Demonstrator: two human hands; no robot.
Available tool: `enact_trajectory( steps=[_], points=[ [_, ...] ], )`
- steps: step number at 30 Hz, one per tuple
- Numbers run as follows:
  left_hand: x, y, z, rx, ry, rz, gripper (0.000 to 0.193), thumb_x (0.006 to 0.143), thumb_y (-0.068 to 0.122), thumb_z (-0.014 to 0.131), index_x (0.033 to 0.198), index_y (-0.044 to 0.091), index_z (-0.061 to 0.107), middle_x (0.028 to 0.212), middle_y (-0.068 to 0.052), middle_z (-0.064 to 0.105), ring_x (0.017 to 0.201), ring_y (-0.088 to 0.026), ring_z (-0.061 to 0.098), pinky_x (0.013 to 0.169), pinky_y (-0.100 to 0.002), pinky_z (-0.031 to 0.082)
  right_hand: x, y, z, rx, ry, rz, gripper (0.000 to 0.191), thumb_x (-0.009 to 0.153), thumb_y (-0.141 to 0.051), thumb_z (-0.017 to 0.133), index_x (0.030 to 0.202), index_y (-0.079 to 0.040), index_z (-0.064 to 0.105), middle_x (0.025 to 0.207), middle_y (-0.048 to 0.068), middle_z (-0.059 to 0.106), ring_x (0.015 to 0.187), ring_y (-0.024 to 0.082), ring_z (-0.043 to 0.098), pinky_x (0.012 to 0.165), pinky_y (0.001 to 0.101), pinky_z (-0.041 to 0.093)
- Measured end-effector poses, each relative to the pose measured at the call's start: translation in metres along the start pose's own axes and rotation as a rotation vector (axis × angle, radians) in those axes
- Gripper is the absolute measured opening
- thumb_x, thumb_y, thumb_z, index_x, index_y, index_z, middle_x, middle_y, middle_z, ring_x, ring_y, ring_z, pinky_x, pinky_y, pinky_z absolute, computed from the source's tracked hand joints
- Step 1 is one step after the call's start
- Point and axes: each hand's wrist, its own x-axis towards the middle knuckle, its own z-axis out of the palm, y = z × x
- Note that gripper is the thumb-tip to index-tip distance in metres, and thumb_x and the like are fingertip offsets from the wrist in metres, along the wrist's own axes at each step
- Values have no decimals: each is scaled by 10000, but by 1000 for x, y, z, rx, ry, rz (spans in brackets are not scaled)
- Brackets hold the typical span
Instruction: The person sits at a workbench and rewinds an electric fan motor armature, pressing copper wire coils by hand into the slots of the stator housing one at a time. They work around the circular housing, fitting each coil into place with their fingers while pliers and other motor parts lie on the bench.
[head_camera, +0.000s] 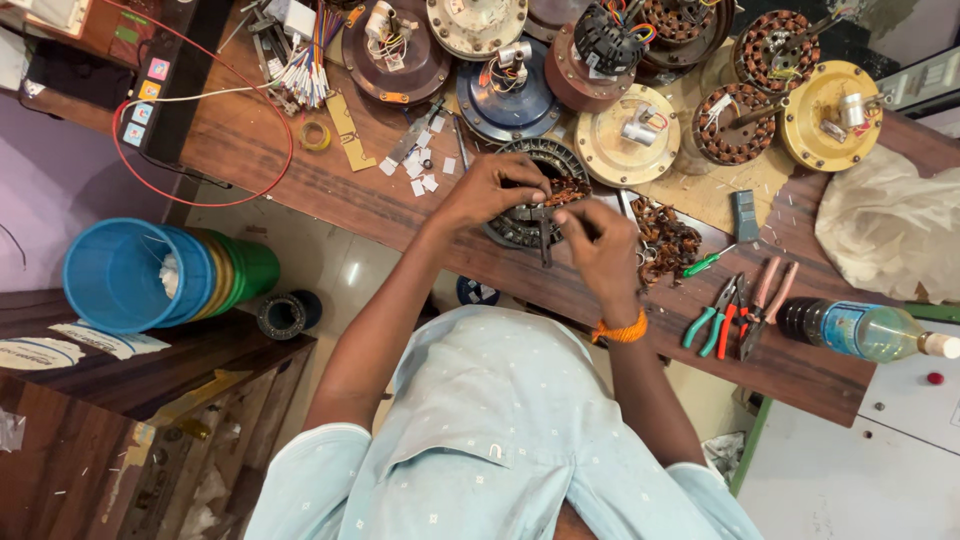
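Note:
A round dark motor stator (520, 225) with copper windings lies on the wooden workbench (300, 180) in front of me. My left hand (490, 190) lies on the stator's top, fingers pinched on the winding near its middle. My right hand (603, 248) is closed on a thin dark plier-like tool (545, 243), whose tip points into the stator just below my left fingers. A tangle of stripped copper wire (665, 240) sits right beside my right hand. An orange band (620, 330) is on my right wrist.
Several fan motor housings (630, 135) and wound stators crowd the bench's far side. Pliers and cutters (735, 315), a green screwdriver (705, 265) and a lying plastic bottle (865, 330) are to the right. Stacked blue and green tubs (150, 275) stand at the left. A red wire loop (200, 150) lies at the far left.

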Motion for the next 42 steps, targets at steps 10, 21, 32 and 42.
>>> enact_trajectory(
  steps=[10,21,32,42],
  points=[
    [2,36,-13,233,-99,83,182,854,205,806,1008,110,794,979,-50,752,915,-202,742,807,-337,567,-35,55,45,244,10,248,156,973,-151,729,963,3,753,708,-31,630,627,27,501,532,236,398],
    [-40,50,50,694,323,212,363,875,263,820,1200,147,709,1108,-40,670,1038,-238,659,844,-420,469,-23,42,-9,131,34,122,99,989,-101,708,1010,-11,744,877,32,702,720,92,570,611,266,432],
    [-41,44,64,691,441,223,383,854,255,810,1189,105,703,1127,-69,688,1048,-258,653,882,-423,461,26,2,-10,-145,21,-218,95,927,31,750,1009,9,708,853,126,636,727,260,611,659,357,471],
    [6,2,47,-179,181,-213,216,883,152,786,1064,35,781,947,-73,757,885,-150,670,819,-317,541,55,3,-12,-140,54,-307,135,873,-32,858,951,-20,748,788,85,612,650,170,550,586,319,425]
  ],
)
